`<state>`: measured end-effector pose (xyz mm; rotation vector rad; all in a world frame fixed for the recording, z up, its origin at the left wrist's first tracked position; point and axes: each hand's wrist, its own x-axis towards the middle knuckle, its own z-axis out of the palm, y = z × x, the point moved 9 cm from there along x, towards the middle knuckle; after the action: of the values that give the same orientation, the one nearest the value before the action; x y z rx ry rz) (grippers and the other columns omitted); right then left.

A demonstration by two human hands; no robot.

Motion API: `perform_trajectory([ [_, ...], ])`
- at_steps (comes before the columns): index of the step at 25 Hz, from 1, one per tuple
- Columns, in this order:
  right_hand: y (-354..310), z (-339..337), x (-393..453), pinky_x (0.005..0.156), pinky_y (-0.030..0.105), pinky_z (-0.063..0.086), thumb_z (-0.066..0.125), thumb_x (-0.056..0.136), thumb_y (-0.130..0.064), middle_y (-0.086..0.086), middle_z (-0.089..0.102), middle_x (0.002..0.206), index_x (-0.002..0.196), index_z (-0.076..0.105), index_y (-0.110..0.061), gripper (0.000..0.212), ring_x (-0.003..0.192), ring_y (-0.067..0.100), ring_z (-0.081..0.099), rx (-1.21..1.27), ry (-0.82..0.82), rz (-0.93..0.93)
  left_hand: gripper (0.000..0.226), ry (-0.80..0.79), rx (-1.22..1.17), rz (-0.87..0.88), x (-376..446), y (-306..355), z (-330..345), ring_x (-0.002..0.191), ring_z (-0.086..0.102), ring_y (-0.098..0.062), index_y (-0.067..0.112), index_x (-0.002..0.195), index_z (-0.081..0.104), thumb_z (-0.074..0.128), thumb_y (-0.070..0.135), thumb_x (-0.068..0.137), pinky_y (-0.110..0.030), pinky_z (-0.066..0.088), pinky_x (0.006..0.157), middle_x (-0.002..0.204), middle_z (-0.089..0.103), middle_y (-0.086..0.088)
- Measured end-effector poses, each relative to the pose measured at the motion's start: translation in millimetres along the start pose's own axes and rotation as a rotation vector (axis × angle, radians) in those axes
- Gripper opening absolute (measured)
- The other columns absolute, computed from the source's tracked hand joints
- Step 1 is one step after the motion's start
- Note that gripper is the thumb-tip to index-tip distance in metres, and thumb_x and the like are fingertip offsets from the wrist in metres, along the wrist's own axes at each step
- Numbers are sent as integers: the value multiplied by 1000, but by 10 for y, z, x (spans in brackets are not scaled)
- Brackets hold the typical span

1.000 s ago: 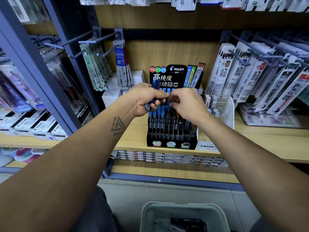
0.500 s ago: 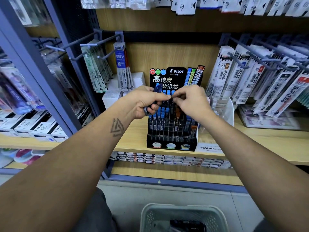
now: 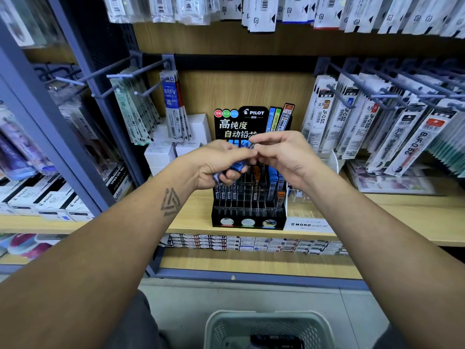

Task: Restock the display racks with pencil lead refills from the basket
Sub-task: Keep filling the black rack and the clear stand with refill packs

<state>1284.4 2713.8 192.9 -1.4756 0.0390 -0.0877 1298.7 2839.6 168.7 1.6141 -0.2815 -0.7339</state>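
- my left hand point(image 3: 216, 163) grips a bunch of blue refills point(image 3: 237, 167) above the rack point(image 3: 249, 197).
- my right hand point(image 3: 281, 153) pinches one refill's tip.
- the basket point(image 3: 269, 323) sits on the floor below.

Black slotted plastic display rack point(image 3: 249, 210), white lettering, red/green/blue dots on header. Blue-capped lead refill tubes point(image 3: 237, 167) in my left hand point(image 3: 216, 165). Light wood-grain shelf point(image 3: 196, 217). Pale grey-green perforated plastic basket point(image 3: 269, 323). Grey-blue metal hooks point(image 3: 141, 71).
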Motion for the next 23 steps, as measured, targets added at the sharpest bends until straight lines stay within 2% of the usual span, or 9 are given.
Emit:
perform_trajectory([
  [3, 4, -98, 10, 73, 26, 55, 68, 81, 16, 12, 72, 86, 103, 73, 0, 28, 76, 19, 67, 0, 4, 13, 28, -19, -73, 11, 4, 12, -21, 37, 34, -5, -1, 105, 62, 53, 25, 103, -13, 22, 32, 69, 55, -8],
  [7, -11, -175, -25, 71, 25, 54, 69, 81, 16, 13, 72, 87, 105, 73, -1, 29, 74, 18, 67, 13, 18, 15, 26, -39, -131, -3, 4, 2, -15, 39, 36, -6, -4, 109, 63, 52, 19, 103, -15, 25, 31, 75, 63, -12],
  [11, 32, -229, -64, 73, 24, 57, 69, 81, 14, 15, 75, 86, 109, 70, 3, 30, 73, 18, 69, 197, 30, 72, 26, -30, -136, 25, 21, 40, 37, 37, 35, -5, -2, 117, 62, 56, 18, 101, -14, 25, 31, 85, 69, -15],
  [14, 53, -268, -98, 69, 23, 56, 71, 80, 11, 15, 74, 84, 99, 73, 0, 22, 69, 16, 68, 212, 23, 117, 31, -26, -136, 33, 58, 34, 97, 36, 34, -5, -1, 124, 58, 60, 16, 98, -14, 25, 31, 99, 72, -22],
  [16, 35, -325, -124, 65, 23, 54, 74, 81, 7, 11, 74, 80, 95, 75, -5, 19, 69, 15, 65, 168, 36, 116, 24, -25, -111, 41, 93, 37, 159, 36, 34, -5, 4, 118, 60, 63, 16, 97, -13, 24, 32, 102, 72, -21],
  [19, -31, -386, -157, 66, 26, 52, 78, 83, -7, 5, 74, 83, 93, 75, -15, 13, 74, 15, 64, 57, 31, 84, 8, 42, -128, 93, 150, 88, 216, 36, 34, -5, 8, 101, 63, 66, 13, 95, -13, 22, 33, 89, 67, -11],
  [21, -26, -378, -180, 67, 28, 55, 79, 83, -9, 8, 74, 91, 101, 71, -12, 20, 76, 17, 69, -12, -4, 100, 4, 102, -216, 143, 185, 141, 207, 36, 35, -5, 9, 94, 64, 64, 12, 96, -13, 21, 33, 83, 65, -10],
  [23, -17, -354, -190, 67, 28, 59, 74, 83, 2, 19, 72, 96, 106, 66, -2, 25, 75, 23, 73, 7, -24, 101, 5, 139, -287, 187, 220, 183, 200, 36, 36, -5, 10, 91, 63, 66, 12, 95, -14, 22, 33, 83, 64, -11],
])
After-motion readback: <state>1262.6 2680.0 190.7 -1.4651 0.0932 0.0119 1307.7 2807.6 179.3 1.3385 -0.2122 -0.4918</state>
